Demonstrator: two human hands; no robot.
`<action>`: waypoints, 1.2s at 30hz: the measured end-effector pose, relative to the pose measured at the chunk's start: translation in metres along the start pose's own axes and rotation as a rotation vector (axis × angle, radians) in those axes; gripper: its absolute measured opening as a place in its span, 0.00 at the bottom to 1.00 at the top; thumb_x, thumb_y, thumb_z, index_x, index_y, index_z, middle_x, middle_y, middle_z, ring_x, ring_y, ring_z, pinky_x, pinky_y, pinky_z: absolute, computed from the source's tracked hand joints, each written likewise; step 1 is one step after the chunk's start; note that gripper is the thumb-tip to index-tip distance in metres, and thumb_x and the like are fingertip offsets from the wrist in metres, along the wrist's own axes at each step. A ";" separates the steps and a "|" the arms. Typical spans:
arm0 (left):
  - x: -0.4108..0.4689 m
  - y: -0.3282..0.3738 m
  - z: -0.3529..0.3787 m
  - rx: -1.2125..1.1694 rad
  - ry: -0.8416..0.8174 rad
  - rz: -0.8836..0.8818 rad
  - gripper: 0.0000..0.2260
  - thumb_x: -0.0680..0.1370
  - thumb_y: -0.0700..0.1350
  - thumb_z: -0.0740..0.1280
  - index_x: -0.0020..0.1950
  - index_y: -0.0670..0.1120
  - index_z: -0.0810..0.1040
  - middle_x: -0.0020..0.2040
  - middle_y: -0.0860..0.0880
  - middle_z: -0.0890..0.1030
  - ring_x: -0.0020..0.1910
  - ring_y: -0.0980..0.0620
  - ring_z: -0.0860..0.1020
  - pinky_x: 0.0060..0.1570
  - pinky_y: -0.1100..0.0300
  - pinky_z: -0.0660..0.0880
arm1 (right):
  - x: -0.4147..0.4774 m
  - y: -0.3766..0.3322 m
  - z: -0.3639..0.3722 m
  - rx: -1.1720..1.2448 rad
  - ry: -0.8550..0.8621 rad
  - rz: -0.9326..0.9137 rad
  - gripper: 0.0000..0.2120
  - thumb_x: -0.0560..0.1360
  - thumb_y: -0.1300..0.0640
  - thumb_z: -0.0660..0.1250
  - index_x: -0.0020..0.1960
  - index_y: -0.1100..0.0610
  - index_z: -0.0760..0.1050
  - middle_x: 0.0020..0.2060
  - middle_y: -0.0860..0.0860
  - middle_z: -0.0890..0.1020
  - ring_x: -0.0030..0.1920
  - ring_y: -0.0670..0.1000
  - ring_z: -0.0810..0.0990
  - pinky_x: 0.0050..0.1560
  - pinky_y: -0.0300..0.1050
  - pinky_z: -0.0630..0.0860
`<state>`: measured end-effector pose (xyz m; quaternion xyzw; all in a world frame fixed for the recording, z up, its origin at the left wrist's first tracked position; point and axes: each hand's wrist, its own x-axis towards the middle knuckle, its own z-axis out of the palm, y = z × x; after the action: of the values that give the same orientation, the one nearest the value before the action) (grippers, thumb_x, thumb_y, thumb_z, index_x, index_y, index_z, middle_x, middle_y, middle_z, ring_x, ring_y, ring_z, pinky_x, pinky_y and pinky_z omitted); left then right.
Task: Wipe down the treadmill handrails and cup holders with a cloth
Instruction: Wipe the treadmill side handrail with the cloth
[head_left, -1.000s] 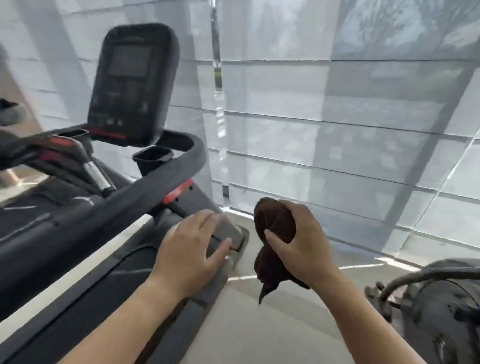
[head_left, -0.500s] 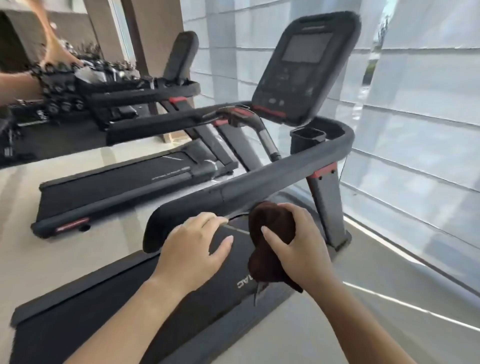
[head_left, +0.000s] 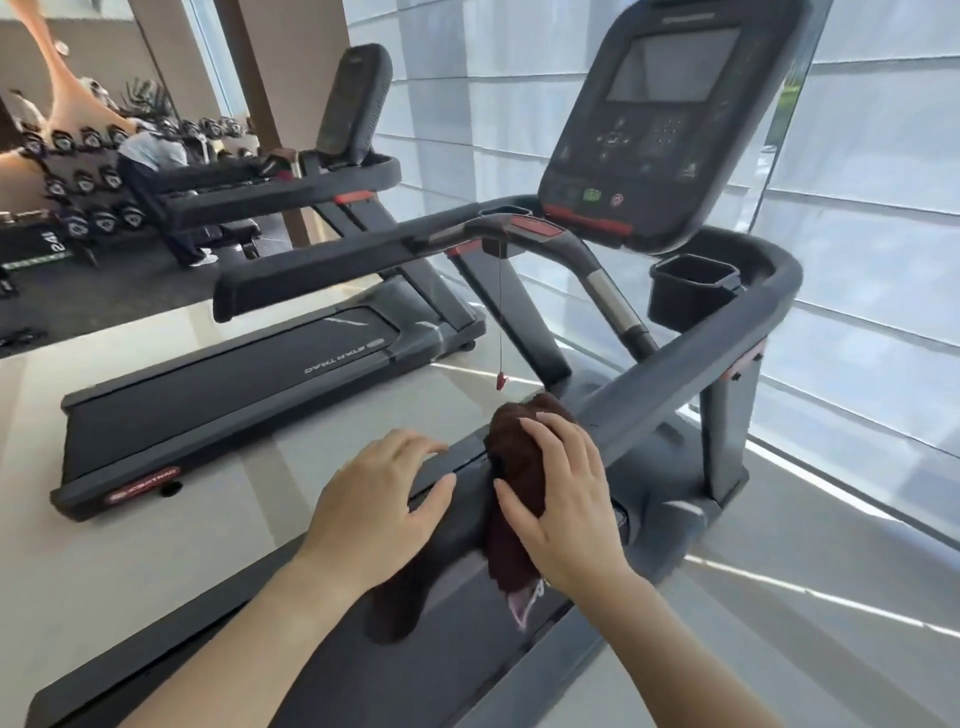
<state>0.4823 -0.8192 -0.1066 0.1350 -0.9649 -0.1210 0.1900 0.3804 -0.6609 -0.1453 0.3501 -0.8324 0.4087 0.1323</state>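
Note:
A dark brown cloth is draped over the near end of the treadmill's right handrail. My right hand presses flat on the cloth, fingers wrapped over it. My left hand rests on the rail's end just left of the cloth, fingers spread, holding nothing. The right cup holder sits under the console. The left handrail runs off to the left, with the left cup holder at its far end.
A red safety clip hangs on a cord from the centre grip. A second treadmill stands to the left. Dumbbell racks and a bending person are at the far left. Blinds cover the window on the right.
The view swung left and closer to the treadmill. My right hand brought the bunched cloth down onto the right handrail's end, and my left hand settled on the rail beside it.

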 end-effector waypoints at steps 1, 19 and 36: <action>0.006 -0.006 0.003 -0.019 -0.026 0.010 0.15 0.75 0.58 0.57 0.59 0.56 0.73 0.58 0.59 0.76 0.55 0.57 0.74 0.47 0.63 0.69 | 0.004 0.002 0.000 -0.008 0.009 0.010 0.26 0.73 0.44 0.63 0.68 0.52 0.66 0.66 0.50 0.70 0.68 0.51 0.63 0.70 0.55 0.62; 0.043 -0.050 0.035 -0.389 -0.314 0.427 0.18 0.75 0.61 0.53 0.61 0.58 0.70 0.60 0.64 0.73 0.60 0.65 0.69 0.55 0.65 0.70 | 0.026 -0.022 0.008 -0.066 0.180 0.415 0.24 0.73 0.49 0.68 0.68 0.46 0.67 0.68 0.43 0.70 0.68 0.45 0.64 0.67 0.39 0.57; 0.131 -0.126 -0.077 -0.298 -0.619 0.754 0.13 0.77 0.55 0.58 0.59 0.55 0.74 0.61 0.58 0.74 0.57 0.57 0.73 0.45 0.61 0.68 | 0.046 -0.156 0.076 -0.420 0.316 1.121 0.23 0.76 0.46 0.62 0.69 0.48 0.65 0.71 0.49 0.65 0.66 0.57 0.64 0.61 0.58 0.69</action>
<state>0.4237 -0.9914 -0.0293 -0.2932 -0.9299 -0.2146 -0.0571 0.4601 -0.8067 -0.0788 -0.2389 -0.9228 0.2902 0.0850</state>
